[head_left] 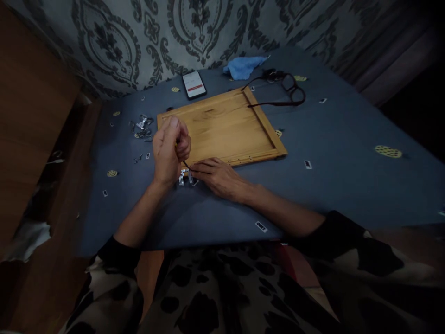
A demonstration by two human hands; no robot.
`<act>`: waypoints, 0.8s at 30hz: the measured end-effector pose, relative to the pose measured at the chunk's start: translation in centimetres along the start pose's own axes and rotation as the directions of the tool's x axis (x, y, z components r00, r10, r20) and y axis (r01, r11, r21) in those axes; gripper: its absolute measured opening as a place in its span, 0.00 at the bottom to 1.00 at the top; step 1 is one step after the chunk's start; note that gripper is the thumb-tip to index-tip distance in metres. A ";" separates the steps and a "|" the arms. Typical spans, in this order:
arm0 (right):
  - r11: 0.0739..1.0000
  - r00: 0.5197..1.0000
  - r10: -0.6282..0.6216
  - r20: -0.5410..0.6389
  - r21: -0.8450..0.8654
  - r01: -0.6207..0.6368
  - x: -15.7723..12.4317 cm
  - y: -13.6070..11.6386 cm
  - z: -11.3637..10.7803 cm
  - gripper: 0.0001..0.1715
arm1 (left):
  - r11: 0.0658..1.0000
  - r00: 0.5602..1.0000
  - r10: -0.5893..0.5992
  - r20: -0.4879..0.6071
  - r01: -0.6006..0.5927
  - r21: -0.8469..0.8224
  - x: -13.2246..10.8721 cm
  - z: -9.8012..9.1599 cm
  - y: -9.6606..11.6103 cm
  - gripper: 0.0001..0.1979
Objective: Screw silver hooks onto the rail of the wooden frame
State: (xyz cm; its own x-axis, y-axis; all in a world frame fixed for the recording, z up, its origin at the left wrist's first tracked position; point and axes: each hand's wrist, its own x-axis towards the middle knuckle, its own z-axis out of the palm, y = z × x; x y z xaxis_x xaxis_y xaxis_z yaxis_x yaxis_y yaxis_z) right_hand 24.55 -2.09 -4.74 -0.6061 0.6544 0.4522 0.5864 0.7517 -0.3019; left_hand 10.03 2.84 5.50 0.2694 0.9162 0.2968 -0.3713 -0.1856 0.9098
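Observation:
A wooden panel with a raised frame [222, 125], like a cabinet door, lies flat on the table. Above its near left corner, my left hand [172, 148] is closed in a fist around a screwdriver [186, 164]. Only the tool's thin dark shaft shows clearly, slanting down to the panel's edge; the handle is mostly hidden. My right hand [220, 178] rests along the near edge, fingers together and fingertips at the shaft's tip. What they pinch there is hidden. Just under the tip, a shiny metal hinge [182, 177] sticks out from the panel's edge.
Left of the panel lie loose metal hinges [143, 123] and several small screws [138, 158]. Behind it are a phone [193, 85] and a blue cloth [244, 67]. Dark-framed glasses [294, 95] overlap the panel's far right corner. A blue-grey patterned cloth [347, 162] covers the table.

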 end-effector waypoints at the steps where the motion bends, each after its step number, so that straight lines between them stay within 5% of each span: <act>1: 1.000 1.000 -0.001 -0.002 0.000 0.001 0.0 0.0 0.0 0.25 | 1.000 0.999 0.006 0.036 -0.007 0.004 0.0 -0.1 0.0 0.23; 6: 1.000 1.000 0.006 -0.008 -0.018 -0.006 -0.1 0.0 0.1 0.24 | 0.998 0.984 0.004 0.178 0.006 -0.059 0.0 -0.7 0.0 0.21; 15: 0.999 1.000 0.010 -0.009 -0.035 -0.011 -0.2 0.0 0.1 0.23 | 0.989 0.990 0.128 -0.066 -0.132 -0.065 -0.5 -0.7 0.2 0.18; 19: 1.000 1.000 -0.001 -0.011 -0.027 0.001 -0.3 0.0 0.1 0.22 | 0.977 0.979 0.190 -0.068 -0.195 -0.086 -0.4 -0.9 0.6 0.19; 24: 1.000 1.000 0.003 -0.014 0.003 -0.003 -0.3 0.0 0.0 0.23 | 0.988 0.991 0.126 -0.045 -0.129 -0.079 -0.7 -1.0 0.1 0.21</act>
State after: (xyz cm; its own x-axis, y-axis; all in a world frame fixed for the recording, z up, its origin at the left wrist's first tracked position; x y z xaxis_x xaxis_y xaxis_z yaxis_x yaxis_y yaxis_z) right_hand 24.72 -2.24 -4.85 -0.5967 0.6558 0.4624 0.5870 0.7496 -0.3057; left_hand 8.94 2.49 5.08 0.1799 0.9006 0.3956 -0.4723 -0.2737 0.8378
